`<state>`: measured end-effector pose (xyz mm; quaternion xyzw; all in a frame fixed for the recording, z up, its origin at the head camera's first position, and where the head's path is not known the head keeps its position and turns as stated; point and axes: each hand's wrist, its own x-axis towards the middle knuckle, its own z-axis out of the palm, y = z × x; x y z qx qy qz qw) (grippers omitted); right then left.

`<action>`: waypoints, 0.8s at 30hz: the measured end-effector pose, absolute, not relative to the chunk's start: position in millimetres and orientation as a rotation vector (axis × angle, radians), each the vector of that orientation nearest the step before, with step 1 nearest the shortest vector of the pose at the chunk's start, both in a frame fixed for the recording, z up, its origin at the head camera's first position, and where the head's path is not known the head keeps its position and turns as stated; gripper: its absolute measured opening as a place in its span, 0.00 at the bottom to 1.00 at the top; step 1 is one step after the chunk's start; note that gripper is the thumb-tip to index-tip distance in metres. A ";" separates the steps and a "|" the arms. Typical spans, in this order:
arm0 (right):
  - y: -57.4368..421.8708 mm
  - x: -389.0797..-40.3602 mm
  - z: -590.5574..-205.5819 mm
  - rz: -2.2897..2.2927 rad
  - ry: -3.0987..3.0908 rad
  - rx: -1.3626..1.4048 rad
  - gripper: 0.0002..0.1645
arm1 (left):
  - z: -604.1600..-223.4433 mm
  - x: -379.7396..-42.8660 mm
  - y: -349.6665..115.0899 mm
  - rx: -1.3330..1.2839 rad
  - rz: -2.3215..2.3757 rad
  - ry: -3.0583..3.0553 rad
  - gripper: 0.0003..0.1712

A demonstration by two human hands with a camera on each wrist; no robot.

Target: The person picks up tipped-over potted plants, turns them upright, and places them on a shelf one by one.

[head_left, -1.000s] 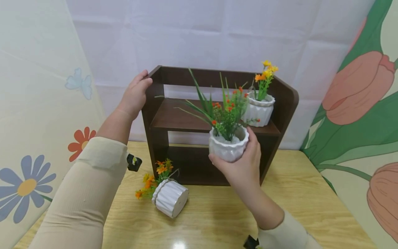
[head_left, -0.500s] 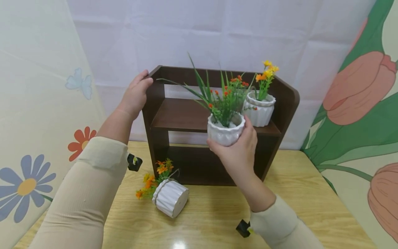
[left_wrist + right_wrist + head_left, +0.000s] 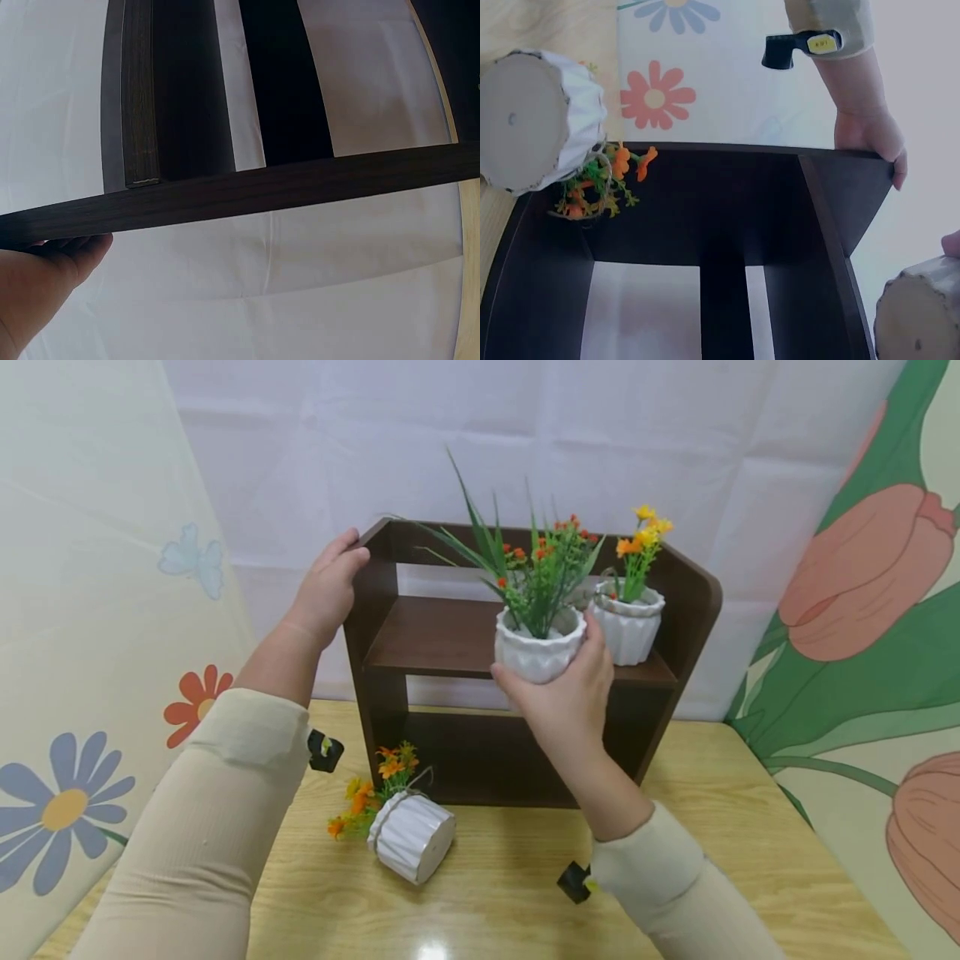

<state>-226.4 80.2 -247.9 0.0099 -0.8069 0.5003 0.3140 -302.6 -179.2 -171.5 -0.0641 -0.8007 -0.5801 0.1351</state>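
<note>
My right hand (image 3: 566,702) grips a white fluted flowerpot (image 3: 538,658) with long green leaves and small red flowers. It holds the pot upright in front of the upper board of the dark brown shelf (image 3: 427,635); in the right wrist view only the underside of this flowerpot (image 3: 919,319) shows. My left hand (image 3: 324,589) holds the top of the shelf's left side panel, its fingers partly hidden in the left wrist view. On the upper board at right stands another white flowerpot (image 3: 628,631) with yellow and orange flowers.
A third white flowerpot (image 3: 412,837), with orange flowers, lies on its side on the wooden table (image 3: 510,893) before the shelf's left foot. Behind the shelf hangs a pale cloth (image 3: 450,443). Flower-patterned sheets (image 3: 840,693) flank the table.
My right hand has raised the pot with red flowers and brought it slightly left, up to the level of the upper board. My left hand has stayed put.
</note>
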 end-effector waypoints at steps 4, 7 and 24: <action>79.7 -235.9 -248.0 1.303 -2.112 0.027 0.69 | -172.2 -302.8 -179.3 -0.191 -1.675 -2.316 0.35; 78.9 -242.1 -248.6 1.285 -2.089 0.024 0.69 | -172.5 -302.5 -179.5 -0.183 -1.667 -2.320 0.36; 73.7 -268.1 -242.3 1.284 -2.068 -0.037 0.68 | -171.9 -300.7 -178.6 -0.186 -1.674 -2.319 0.35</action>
